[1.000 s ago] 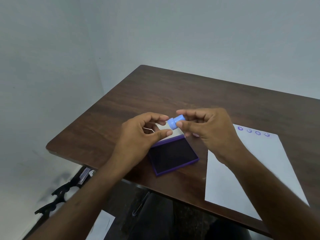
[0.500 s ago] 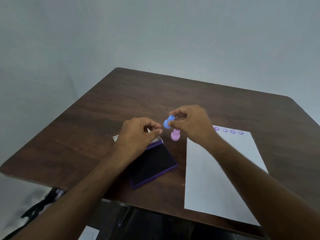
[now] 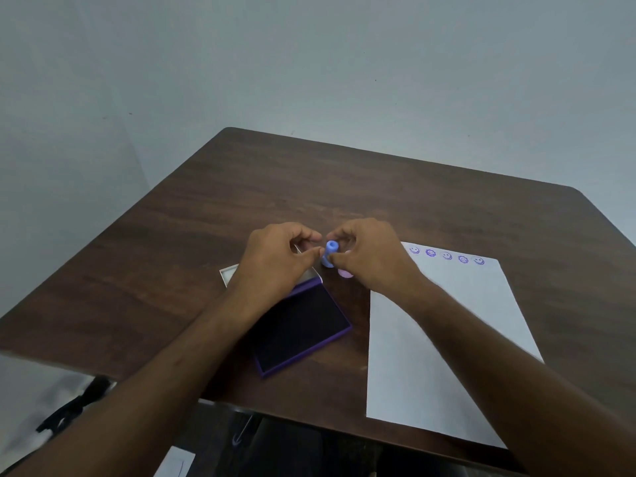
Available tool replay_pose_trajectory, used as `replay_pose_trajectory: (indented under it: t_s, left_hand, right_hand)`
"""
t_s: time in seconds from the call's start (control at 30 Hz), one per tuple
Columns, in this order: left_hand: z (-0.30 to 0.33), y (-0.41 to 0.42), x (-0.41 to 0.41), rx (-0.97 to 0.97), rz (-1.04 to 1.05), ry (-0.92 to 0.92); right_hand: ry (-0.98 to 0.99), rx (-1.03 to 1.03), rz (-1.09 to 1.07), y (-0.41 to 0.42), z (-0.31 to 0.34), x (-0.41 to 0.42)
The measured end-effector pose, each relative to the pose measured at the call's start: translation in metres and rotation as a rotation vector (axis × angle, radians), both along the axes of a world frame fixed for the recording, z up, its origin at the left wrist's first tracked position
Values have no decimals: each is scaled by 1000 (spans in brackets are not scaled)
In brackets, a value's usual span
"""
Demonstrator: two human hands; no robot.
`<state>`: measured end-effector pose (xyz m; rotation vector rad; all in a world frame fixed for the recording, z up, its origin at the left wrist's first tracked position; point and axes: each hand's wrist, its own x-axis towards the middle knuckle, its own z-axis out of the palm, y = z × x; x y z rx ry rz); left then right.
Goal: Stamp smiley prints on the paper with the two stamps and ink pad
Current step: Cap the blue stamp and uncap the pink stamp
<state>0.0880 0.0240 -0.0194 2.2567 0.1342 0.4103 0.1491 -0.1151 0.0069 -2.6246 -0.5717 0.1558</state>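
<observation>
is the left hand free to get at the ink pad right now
Probably yes. The left hand hovers right above the open ink pad, whose dark surface lies uncovered. Its fingers are curled near the blue stamp, apparently holding nothing.

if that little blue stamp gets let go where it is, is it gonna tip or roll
Probably tips easily: the blue stamp looks tall for its narrow base. Its round body would likely roll once it lies on the table. It seems light, since the right hand holds it with fingertips alone.
</observation>
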Motion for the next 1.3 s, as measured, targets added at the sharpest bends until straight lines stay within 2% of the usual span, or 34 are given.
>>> replay_pose_trajectory:
  t_s: [0.27, 0.47, 0.6, 0.67, 0.73, 0.87, 1.07, 1.17, 1.3]
  left_hand:
    - [2, 4, -6, -25, 9, 10]
    - [3, 0, -9, -21, -7, 32]
    - [6, -3, -14, -43, -24, 24]
    - [8, -4, -18, -42, -32, 20]
    - [10, -5, -23, -58, -36, 7]
    - [14, -8, -34, -146, -44, -30]
    - [20, -22, -48, -337, -87, -105]
    - [24, -21, -55, -425, -67, -172]
    - [28, -15, -64, -392, -54, -225]
  right_hand:
    - [-143, 11, -24, -20, 3, -7]
    - [38, -81, -30, -22, 9, -11]
    - [66, -117, -42, -20, 6, -10]
    - [17, -10, -46, -26, 7, -11]
    - [-2, 196, -53, -34, 9, -15]
    - [144, 652, -21, -46, 16, -30]
    - [446, 1076, 6, -45, 16, -47]
    - [591, 1234, 11, -41, 13, -53]
    - [698, 1285, 38, -35, 10, -59]
